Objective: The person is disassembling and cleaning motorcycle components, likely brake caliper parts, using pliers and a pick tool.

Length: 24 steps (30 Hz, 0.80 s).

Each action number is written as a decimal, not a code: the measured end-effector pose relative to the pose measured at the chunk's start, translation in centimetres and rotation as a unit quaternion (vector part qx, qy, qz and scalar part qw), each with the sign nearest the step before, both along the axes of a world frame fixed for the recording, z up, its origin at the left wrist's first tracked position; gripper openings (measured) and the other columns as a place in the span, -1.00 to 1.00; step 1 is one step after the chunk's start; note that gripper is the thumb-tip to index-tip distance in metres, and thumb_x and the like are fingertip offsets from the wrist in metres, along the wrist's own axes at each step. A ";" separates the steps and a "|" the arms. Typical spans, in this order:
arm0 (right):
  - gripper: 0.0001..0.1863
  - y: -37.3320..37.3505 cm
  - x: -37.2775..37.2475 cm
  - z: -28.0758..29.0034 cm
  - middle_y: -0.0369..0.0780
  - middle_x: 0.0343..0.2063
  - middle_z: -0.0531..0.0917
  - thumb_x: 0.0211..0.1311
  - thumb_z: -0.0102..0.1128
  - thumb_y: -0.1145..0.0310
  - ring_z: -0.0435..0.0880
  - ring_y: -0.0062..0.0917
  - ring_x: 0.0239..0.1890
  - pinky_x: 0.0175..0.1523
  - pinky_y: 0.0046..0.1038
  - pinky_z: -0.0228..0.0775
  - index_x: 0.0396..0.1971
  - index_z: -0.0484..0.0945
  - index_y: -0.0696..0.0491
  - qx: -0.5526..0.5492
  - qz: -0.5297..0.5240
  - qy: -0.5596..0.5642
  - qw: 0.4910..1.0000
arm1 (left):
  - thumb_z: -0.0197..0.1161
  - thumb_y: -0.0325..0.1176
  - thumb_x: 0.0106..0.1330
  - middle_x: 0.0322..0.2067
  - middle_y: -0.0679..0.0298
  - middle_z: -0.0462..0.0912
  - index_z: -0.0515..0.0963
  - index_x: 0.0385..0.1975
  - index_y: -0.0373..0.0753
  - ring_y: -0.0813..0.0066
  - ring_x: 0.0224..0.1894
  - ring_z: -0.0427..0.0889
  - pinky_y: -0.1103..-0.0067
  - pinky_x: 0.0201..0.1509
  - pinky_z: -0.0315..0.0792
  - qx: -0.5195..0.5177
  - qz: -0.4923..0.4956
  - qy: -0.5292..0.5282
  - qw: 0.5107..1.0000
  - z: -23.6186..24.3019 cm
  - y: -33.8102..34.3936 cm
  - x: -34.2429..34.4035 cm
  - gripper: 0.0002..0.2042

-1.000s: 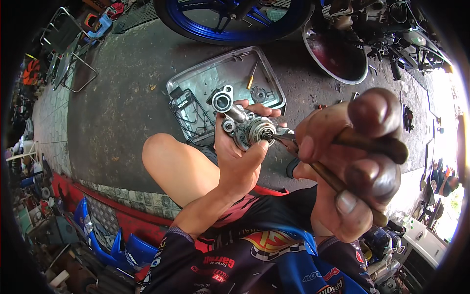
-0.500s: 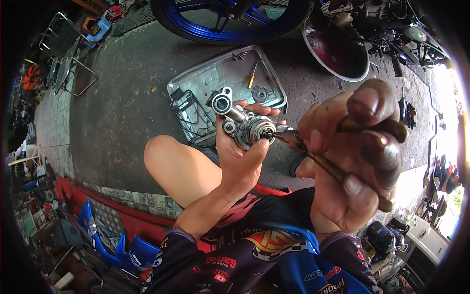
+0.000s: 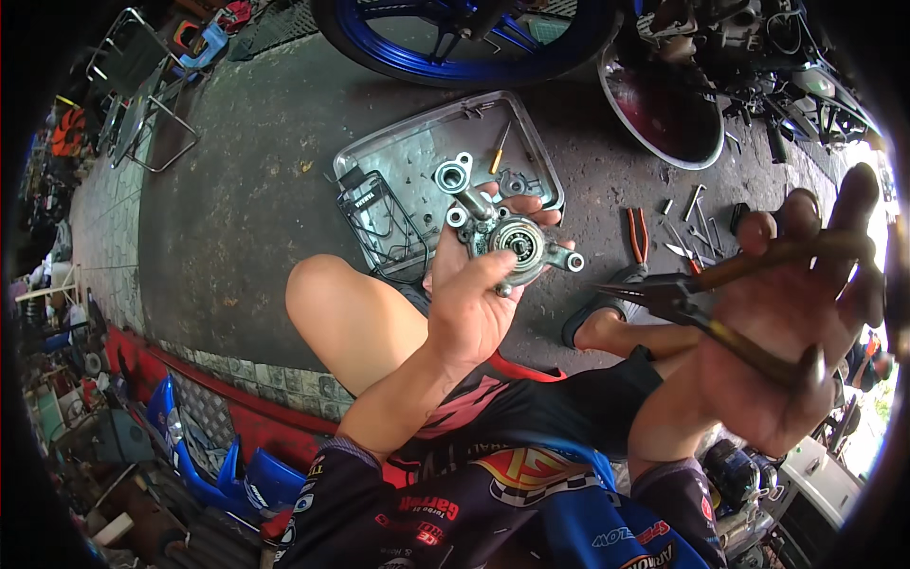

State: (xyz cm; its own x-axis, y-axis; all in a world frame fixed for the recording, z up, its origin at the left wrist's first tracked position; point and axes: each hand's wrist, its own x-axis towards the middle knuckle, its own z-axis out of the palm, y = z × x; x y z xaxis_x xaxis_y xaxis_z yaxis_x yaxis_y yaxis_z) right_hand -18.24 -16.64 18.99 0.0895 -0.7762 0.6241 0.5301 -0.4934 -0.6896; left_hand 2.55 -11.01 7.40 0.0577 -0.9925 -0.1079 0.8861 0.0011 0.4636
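Lying in left grip [image 3: 466,311], metal housing [image 3: 485,232], thumb [image 3: 493,269] over bearing [image 3: 520,247]

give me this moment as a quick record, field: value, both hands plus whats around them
left hand: grips a metal housing, thumb at the edge of its round bearing
right hand: holds long-nosed pliers by the handles, fingers spread
pliers' tips: apart from the housing
tray: on the floor, beyond the left hand; a yellow-handled screwdriver lies in it
floor right of tray: red-handled pliers and other hand tools
far side: blue-rimmed wheel, with a basin to its right
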 end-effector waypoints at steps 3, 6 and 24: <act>-0.19 -0.8 -1.9 -0.3 0.08 0.45 0.15 0.26 0.26 0.20 0.40 -0.12 0.27 0.22 -0.14 0.32 0.49 0.21 0.08 0.032 0.091 0.023 0.995 | -0.09 -0.25 0.55 0.31 -0.08 0.46 0.25 0.44 -0.21 -0.16 0.41 0.43 -0.12 0.43 0.42 0.006 -0.038 0.058 0.998 -0.1 -0.2 0.8 -0.51; -0.11 0.1 -2.4 -1.7 0.03 0.12 0.42 0.32 0.21 0.08 0.50 -0.29 0.04 0.03 -0.31 0.40 0.51 0.09 0.22 0.163 0.011 0.141 0.976 | -0.15 -0.07 0.63 0.27 -0.09 0.50 0.24 0.46 -0.20 -0.10 0.41 0.44 -0.17 0.42 0.39 0.001 -0.072 0.092 0.993 0.0 -0.2 1.3 -0.49; -0.17 1.7 -3.7 -3.6 0.08 0.21 0.39 0.46 0.05 -0.01 0.52 -0.17 0.13 0.15 -0.12 0.46 0.48 0.12 0.29 0.247 0.032 0.023 0.968 | 0.07 -0.48 0.43 0.27 -0.13 0.47 0.20 0.46 -0.16 -0.06 0.36 0.50 -0.08 0.43 0.44 -0.009 -0.094 0.145 0.985 0.6 0.5 0.8 -0.42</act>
State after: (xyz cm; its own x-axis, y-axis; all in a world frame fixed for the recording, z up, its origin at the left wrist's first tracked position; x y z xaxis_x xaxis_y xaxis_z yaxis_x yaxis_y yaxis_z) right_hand -21.94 -14.98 15.38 0.1667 -0.9710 0.1714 0.5123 -0.0632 -0.8565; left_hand 3.31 -10.55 7.96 -0.1571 -0.9846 -0.0762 0.9666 -0.1691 0.1925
